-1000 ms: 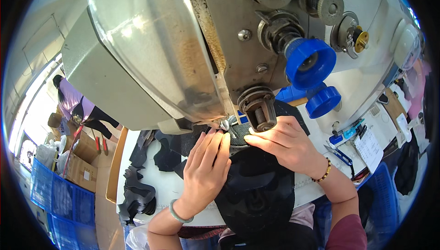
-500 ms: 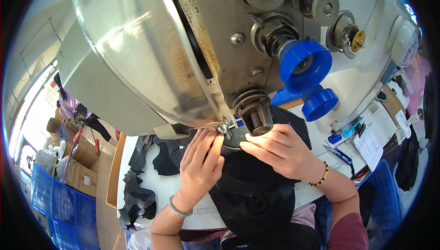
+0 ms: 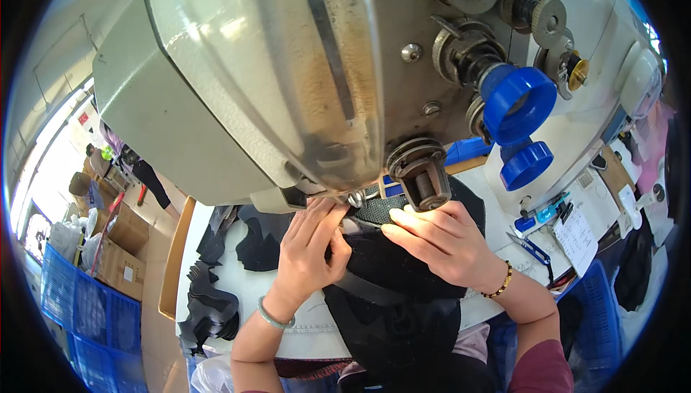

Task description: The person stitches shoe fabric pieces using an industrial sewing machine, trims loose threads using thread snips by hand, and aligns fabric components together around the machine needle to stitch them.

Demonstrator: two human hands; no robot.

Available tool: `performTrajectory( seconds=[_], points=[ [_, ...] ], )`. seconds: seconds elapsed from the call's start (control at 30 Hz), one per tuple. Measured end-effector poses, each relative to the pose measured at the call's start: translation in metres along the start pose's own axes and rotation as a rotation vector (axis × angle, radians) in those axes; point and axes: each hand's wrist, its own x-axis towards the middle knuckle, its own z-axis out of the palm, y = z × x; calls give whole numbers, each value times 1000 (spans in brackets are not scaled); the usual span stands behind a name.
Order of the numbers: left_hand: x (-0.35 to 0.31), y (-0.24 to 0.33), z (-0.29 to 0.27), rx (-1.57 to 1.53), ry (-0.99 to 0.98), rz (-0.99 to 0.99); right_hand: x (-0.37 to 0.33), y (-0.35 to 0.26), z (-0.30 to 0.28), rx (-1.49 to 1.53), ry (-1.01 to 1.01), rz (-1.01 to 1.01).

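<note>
A black workpiece (image 3: 403, 278) with a grey mesh part (image 3: 374, 211) lies under the head of a sewing machine (image 3: 302, 69), its lower end hanging toward my lap. At the left side of the mesh, close beside the presser foot, my left hand (image 3: 309, 249) pinches the workpiece's edge; the fingertips are partly hidden by the machine. My right hand (image 3: 450, 249) grips the piece on the right, thumb and fingers at the mesh edge below the dark roller guide (image 3: 421, 181). The needle cannot be made out.
Stacks of cut black pieces (image 3: 210, 299) lie on the white table (image 3: 252, 299) at left. To the right are a blue-handled cutter (image 3: 533, 249), a paper with writing (image 3: 576, 238) and a blue crate (image 3: 601, 314). Blue crates (image 3: 86, 299), cartons (image 3: 122, 267) and a person (image 3: 140, 166) are at far left.
The head view has shifted, so the machine sits farther right in the picture. Both hands keep hold of the workpiece; a pale strip now shows beside my left fingertips.
</note>
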Motion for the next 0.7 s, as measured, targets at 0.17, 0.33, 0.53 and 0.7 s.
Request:
performTrajectory(
  seconds=[0.17, 0.33, 0.53, 0.7],
  points=[
    [2, 1, 0, -6, -6, -12, -1, 1, 0, -7, 7, -3],
    [1, 6, -1, -70, -28, -104, -6, 3, 2, 58, 30, 36],
    [2, 2, 0, -22, -19, -54, -5, 5, 2, 81, 26, 62],
    [2, 1, 0, 16, 0, 10, -7, 4, 4, 68, 66, 43]
  ],
)
